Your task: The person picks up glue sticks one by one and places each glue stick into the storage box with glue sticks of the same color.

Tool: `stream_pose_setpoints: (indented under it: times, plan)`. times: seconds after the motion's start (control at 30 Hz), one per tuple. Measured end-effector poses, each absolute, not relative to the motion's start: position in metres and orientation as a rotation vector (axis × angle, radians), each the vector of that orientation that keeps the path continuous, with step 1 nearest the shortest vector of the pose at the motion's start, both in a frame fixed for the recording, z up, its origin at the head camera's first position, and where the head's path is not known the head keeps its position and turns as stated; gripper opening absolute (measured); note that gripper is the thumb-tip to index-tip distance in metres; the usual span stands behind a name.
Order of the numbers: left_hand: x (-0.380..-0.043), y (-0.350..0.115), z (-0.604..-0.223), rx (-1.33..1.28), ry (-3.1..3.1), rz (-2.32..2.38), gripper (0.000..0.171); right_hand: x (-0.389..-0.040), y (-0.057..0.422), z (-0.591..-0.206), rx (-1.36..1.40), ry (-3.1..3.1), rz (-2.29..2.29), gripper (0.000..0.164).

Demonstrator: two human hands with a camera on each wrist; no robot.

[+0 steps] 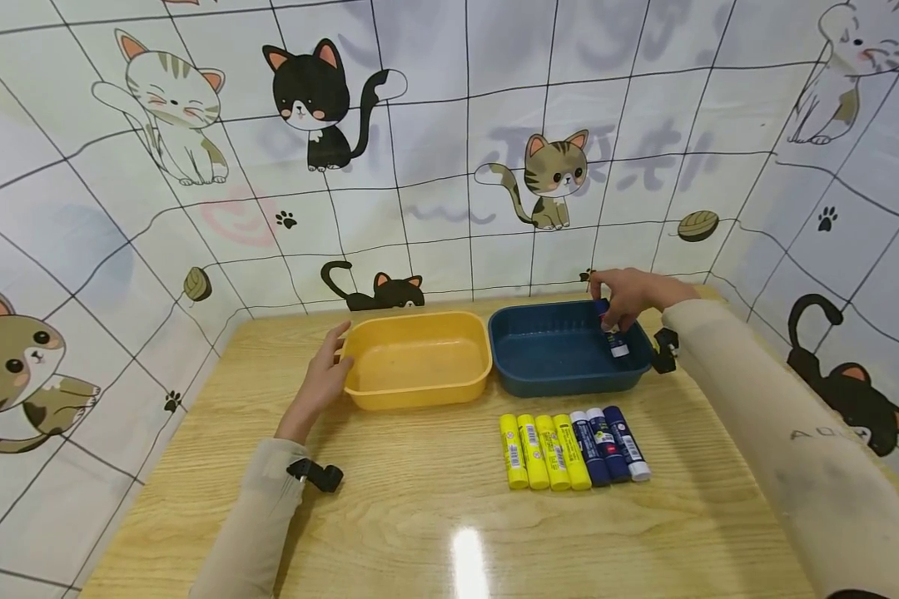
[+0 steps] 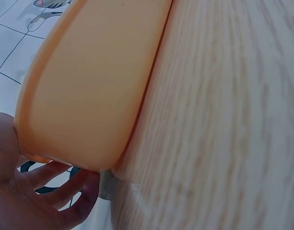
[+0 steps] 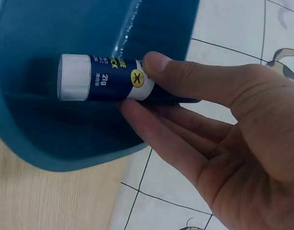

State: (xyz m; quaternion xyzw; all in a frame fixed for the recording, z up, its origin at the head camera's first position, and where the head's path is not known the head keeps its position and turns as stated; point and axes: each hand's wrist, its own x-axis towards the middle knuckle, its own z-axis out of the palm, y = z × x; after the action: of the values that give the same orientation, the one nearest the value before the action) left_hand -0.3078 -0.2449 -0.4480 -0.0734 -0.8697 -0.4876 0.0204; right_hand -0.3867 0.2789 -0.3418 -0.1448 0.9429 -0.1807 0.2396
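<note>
My right hand [image 1: 625, 293] pinches a dark blue glue stick [image 1: 616, 343] between thumb and fingers, inside the right end of the blue tray [image 1: 562, 384]. In the right wrist view the white cap of the glue stick [image 3: 108, 79] points away from the hand, and its label reads 21g. My left hand [image 1: 322, 378] touches the left end of the yellow tray [image 1: 419, 395], its fingers loosely bent. The left wrist view has the fingers right at the end wall of this tray [image 2: 94, 86].
In front of the blue tray, several yellow glue sticks [image 1: 545, 452] and three blue ones [image 1: 609, 443] lie side by side in a row. Both trays stand next to each other on the wooden table [image 1: 404, 516]. Cat-patterned cloth [image 1: 434, 183] rises behind and at both sides.
</note>
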Motion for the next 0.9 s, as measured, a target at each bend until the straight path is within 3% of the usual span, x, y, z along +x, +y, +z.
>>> stream_pose_setpoints:
  times: [0.9]
  plan:
    - [-0.303, -0.241, -0.437, -0.221, -2.698, -1.556, 0.062, -0.389, 0.260, -0.365, -0.304, 2.687, -0.302, 0.053]
